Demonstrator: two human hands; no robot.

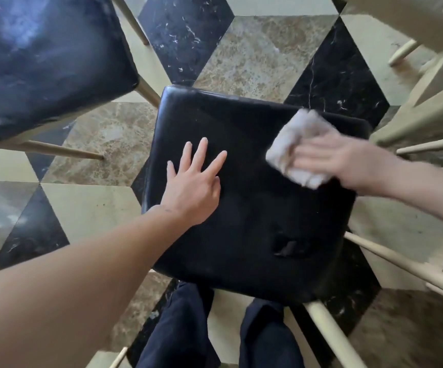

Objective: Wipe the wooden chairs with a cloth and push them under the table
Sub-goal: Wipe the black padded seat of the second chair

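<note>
mostly blurred right hand (pixel 331 160) grips cloth (pixel 297 147) on seat (pixel 254 208); left hand (pixel 193 181) flat, fingers spread.

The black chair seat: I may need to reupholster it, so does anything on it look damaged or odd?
Yes. The black seat has a small tear near its right front corner, where the covering looks ripped and lifted. The second dark seat, upper left, looks dusty or scuffed. Nothing else stands out.
</note>
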